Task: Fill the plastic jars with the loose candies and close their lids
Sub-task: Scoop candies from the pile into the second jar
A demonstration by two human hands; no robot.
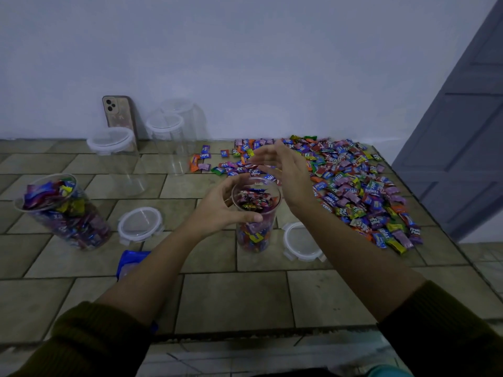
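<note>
On the tiled counter (234, 300), loose candies (362, 186) sprawl right of the open, nearly full jar (254, 235). Left hand (217, 210) grips that jar near its rim, fingers (232, 185) curled round it; right hand (283, 172) hovers just above, fingers (265, 156) spread, empty.

Dim, bluish, flat light; soft focus; wide-angle bending at edges.

The left hand (219, 208) curls round the jar (253, 238) while the right hand (285, 172) hovers with fingers straight.
</note>
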